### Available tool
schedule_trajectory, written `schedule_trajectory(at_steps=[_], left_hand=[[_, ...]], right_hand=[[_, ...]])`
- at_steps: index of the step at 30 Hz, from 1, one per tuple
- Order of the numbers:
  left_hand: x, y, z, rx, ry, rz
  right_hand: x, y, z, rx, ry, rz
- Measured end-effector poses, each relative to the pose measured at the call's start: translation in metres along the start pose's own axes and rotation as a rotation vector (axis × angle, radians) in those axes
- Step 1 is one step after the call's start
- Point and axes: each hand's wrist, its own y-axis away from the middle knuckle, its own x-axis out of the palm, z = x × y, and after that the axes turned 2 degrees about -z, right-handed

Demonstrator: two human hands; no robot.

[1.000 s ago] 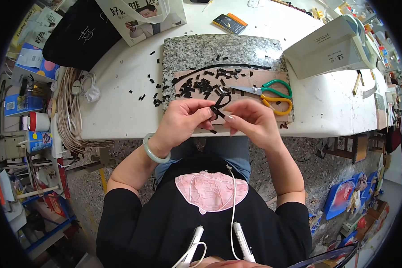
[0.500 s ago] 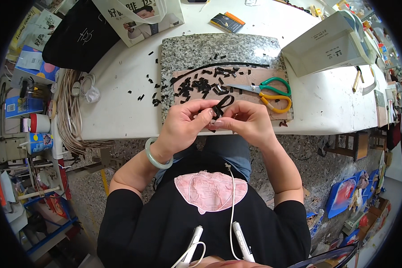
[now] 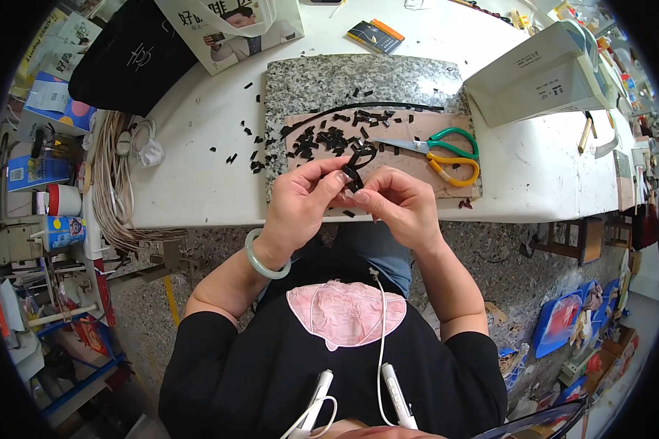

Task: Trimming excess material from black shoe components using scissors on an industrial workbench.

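Note:
A looped black strip [image 3: 353, 177] is held over the near edge of the table. My left hand [image 3: 297, 208] is closed on it, thumb and forefinger pinching its middle, with the loop standing out beyond the fingertips. My right hand [image 3: 401, 206] pinches at its lower end; a small pale spot shows there, too tiny to name. Beyond the hands, many short black cut pieces [image 3: 332, 139] lie heaped on a pinkish-brown sheet [image 3: 417, 175]. Scissors [image 3: 447, 155] with one green and one orange handle rest to the right, blades slightly apart. A long black strip [image 3: 366, 107] curves behind the heap.
The sheet lies on a speckled granite slab [image 3: 362, 77] on the white table [image 3: 198, 186]. More cut pieces are scattered left of it. A bundle of beige cords [image 3: 113, 183] hangs over the left edge. A grey box [image 3: 538, 73] stands right; a paper bag [image 3: 234, 33] stands behind.
Both hands have turned the black strip more upright and its loop now points away from me. My right hand has shifted slightly left and nearer. The scissors and cut pieces stay put.

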Motion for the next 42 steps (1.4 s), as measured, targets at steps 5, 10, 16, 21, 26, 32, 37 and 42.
schedule_trajectory(at_steps=[5,10,16,21,26,32,37,42], left_hand=[[0.009,0.004,-0.001,0.048,-0.042,-0.014],[0.006,0.006,0.018,0.208,-0.226,-0.018],[-0.001,0.001,0.006,0.266,-0.545,0.256],[0.006,-0.005,-0.016,-0.209,0.077,0.163],[0.008,-0.009,-0.006,-0.035,0.257,0.079],[0.003,-0.006,0.000,0.028,0.156,0.040],[0.003,-0.007,-0.008,-0.009,0.052,-0.011],[0.009,-0.013,-0.009,-0.107,0.289,-0.070]], right_hand=[[0.004,0.002,0.004,0.070,-0.001,-0.097],[0.011,0.000,-0.001,-0.001,0.167,-0.202],[-0.015,-0.024,0.014,-0.369,0.451,0.128],[0.001,-0.035,0.037,-0.471,0.481,-0.023],[0.003,-0.014,0.013,-0.001,0.111,-0.114],[-0.006,-0.016,0.018,0.104,-0.038,-0.004],[-0.002,-0.018,0.016,-0.097,0.230,0.010],[0.003,-0.016,0.027,-0.439,0.700,-0.047]])
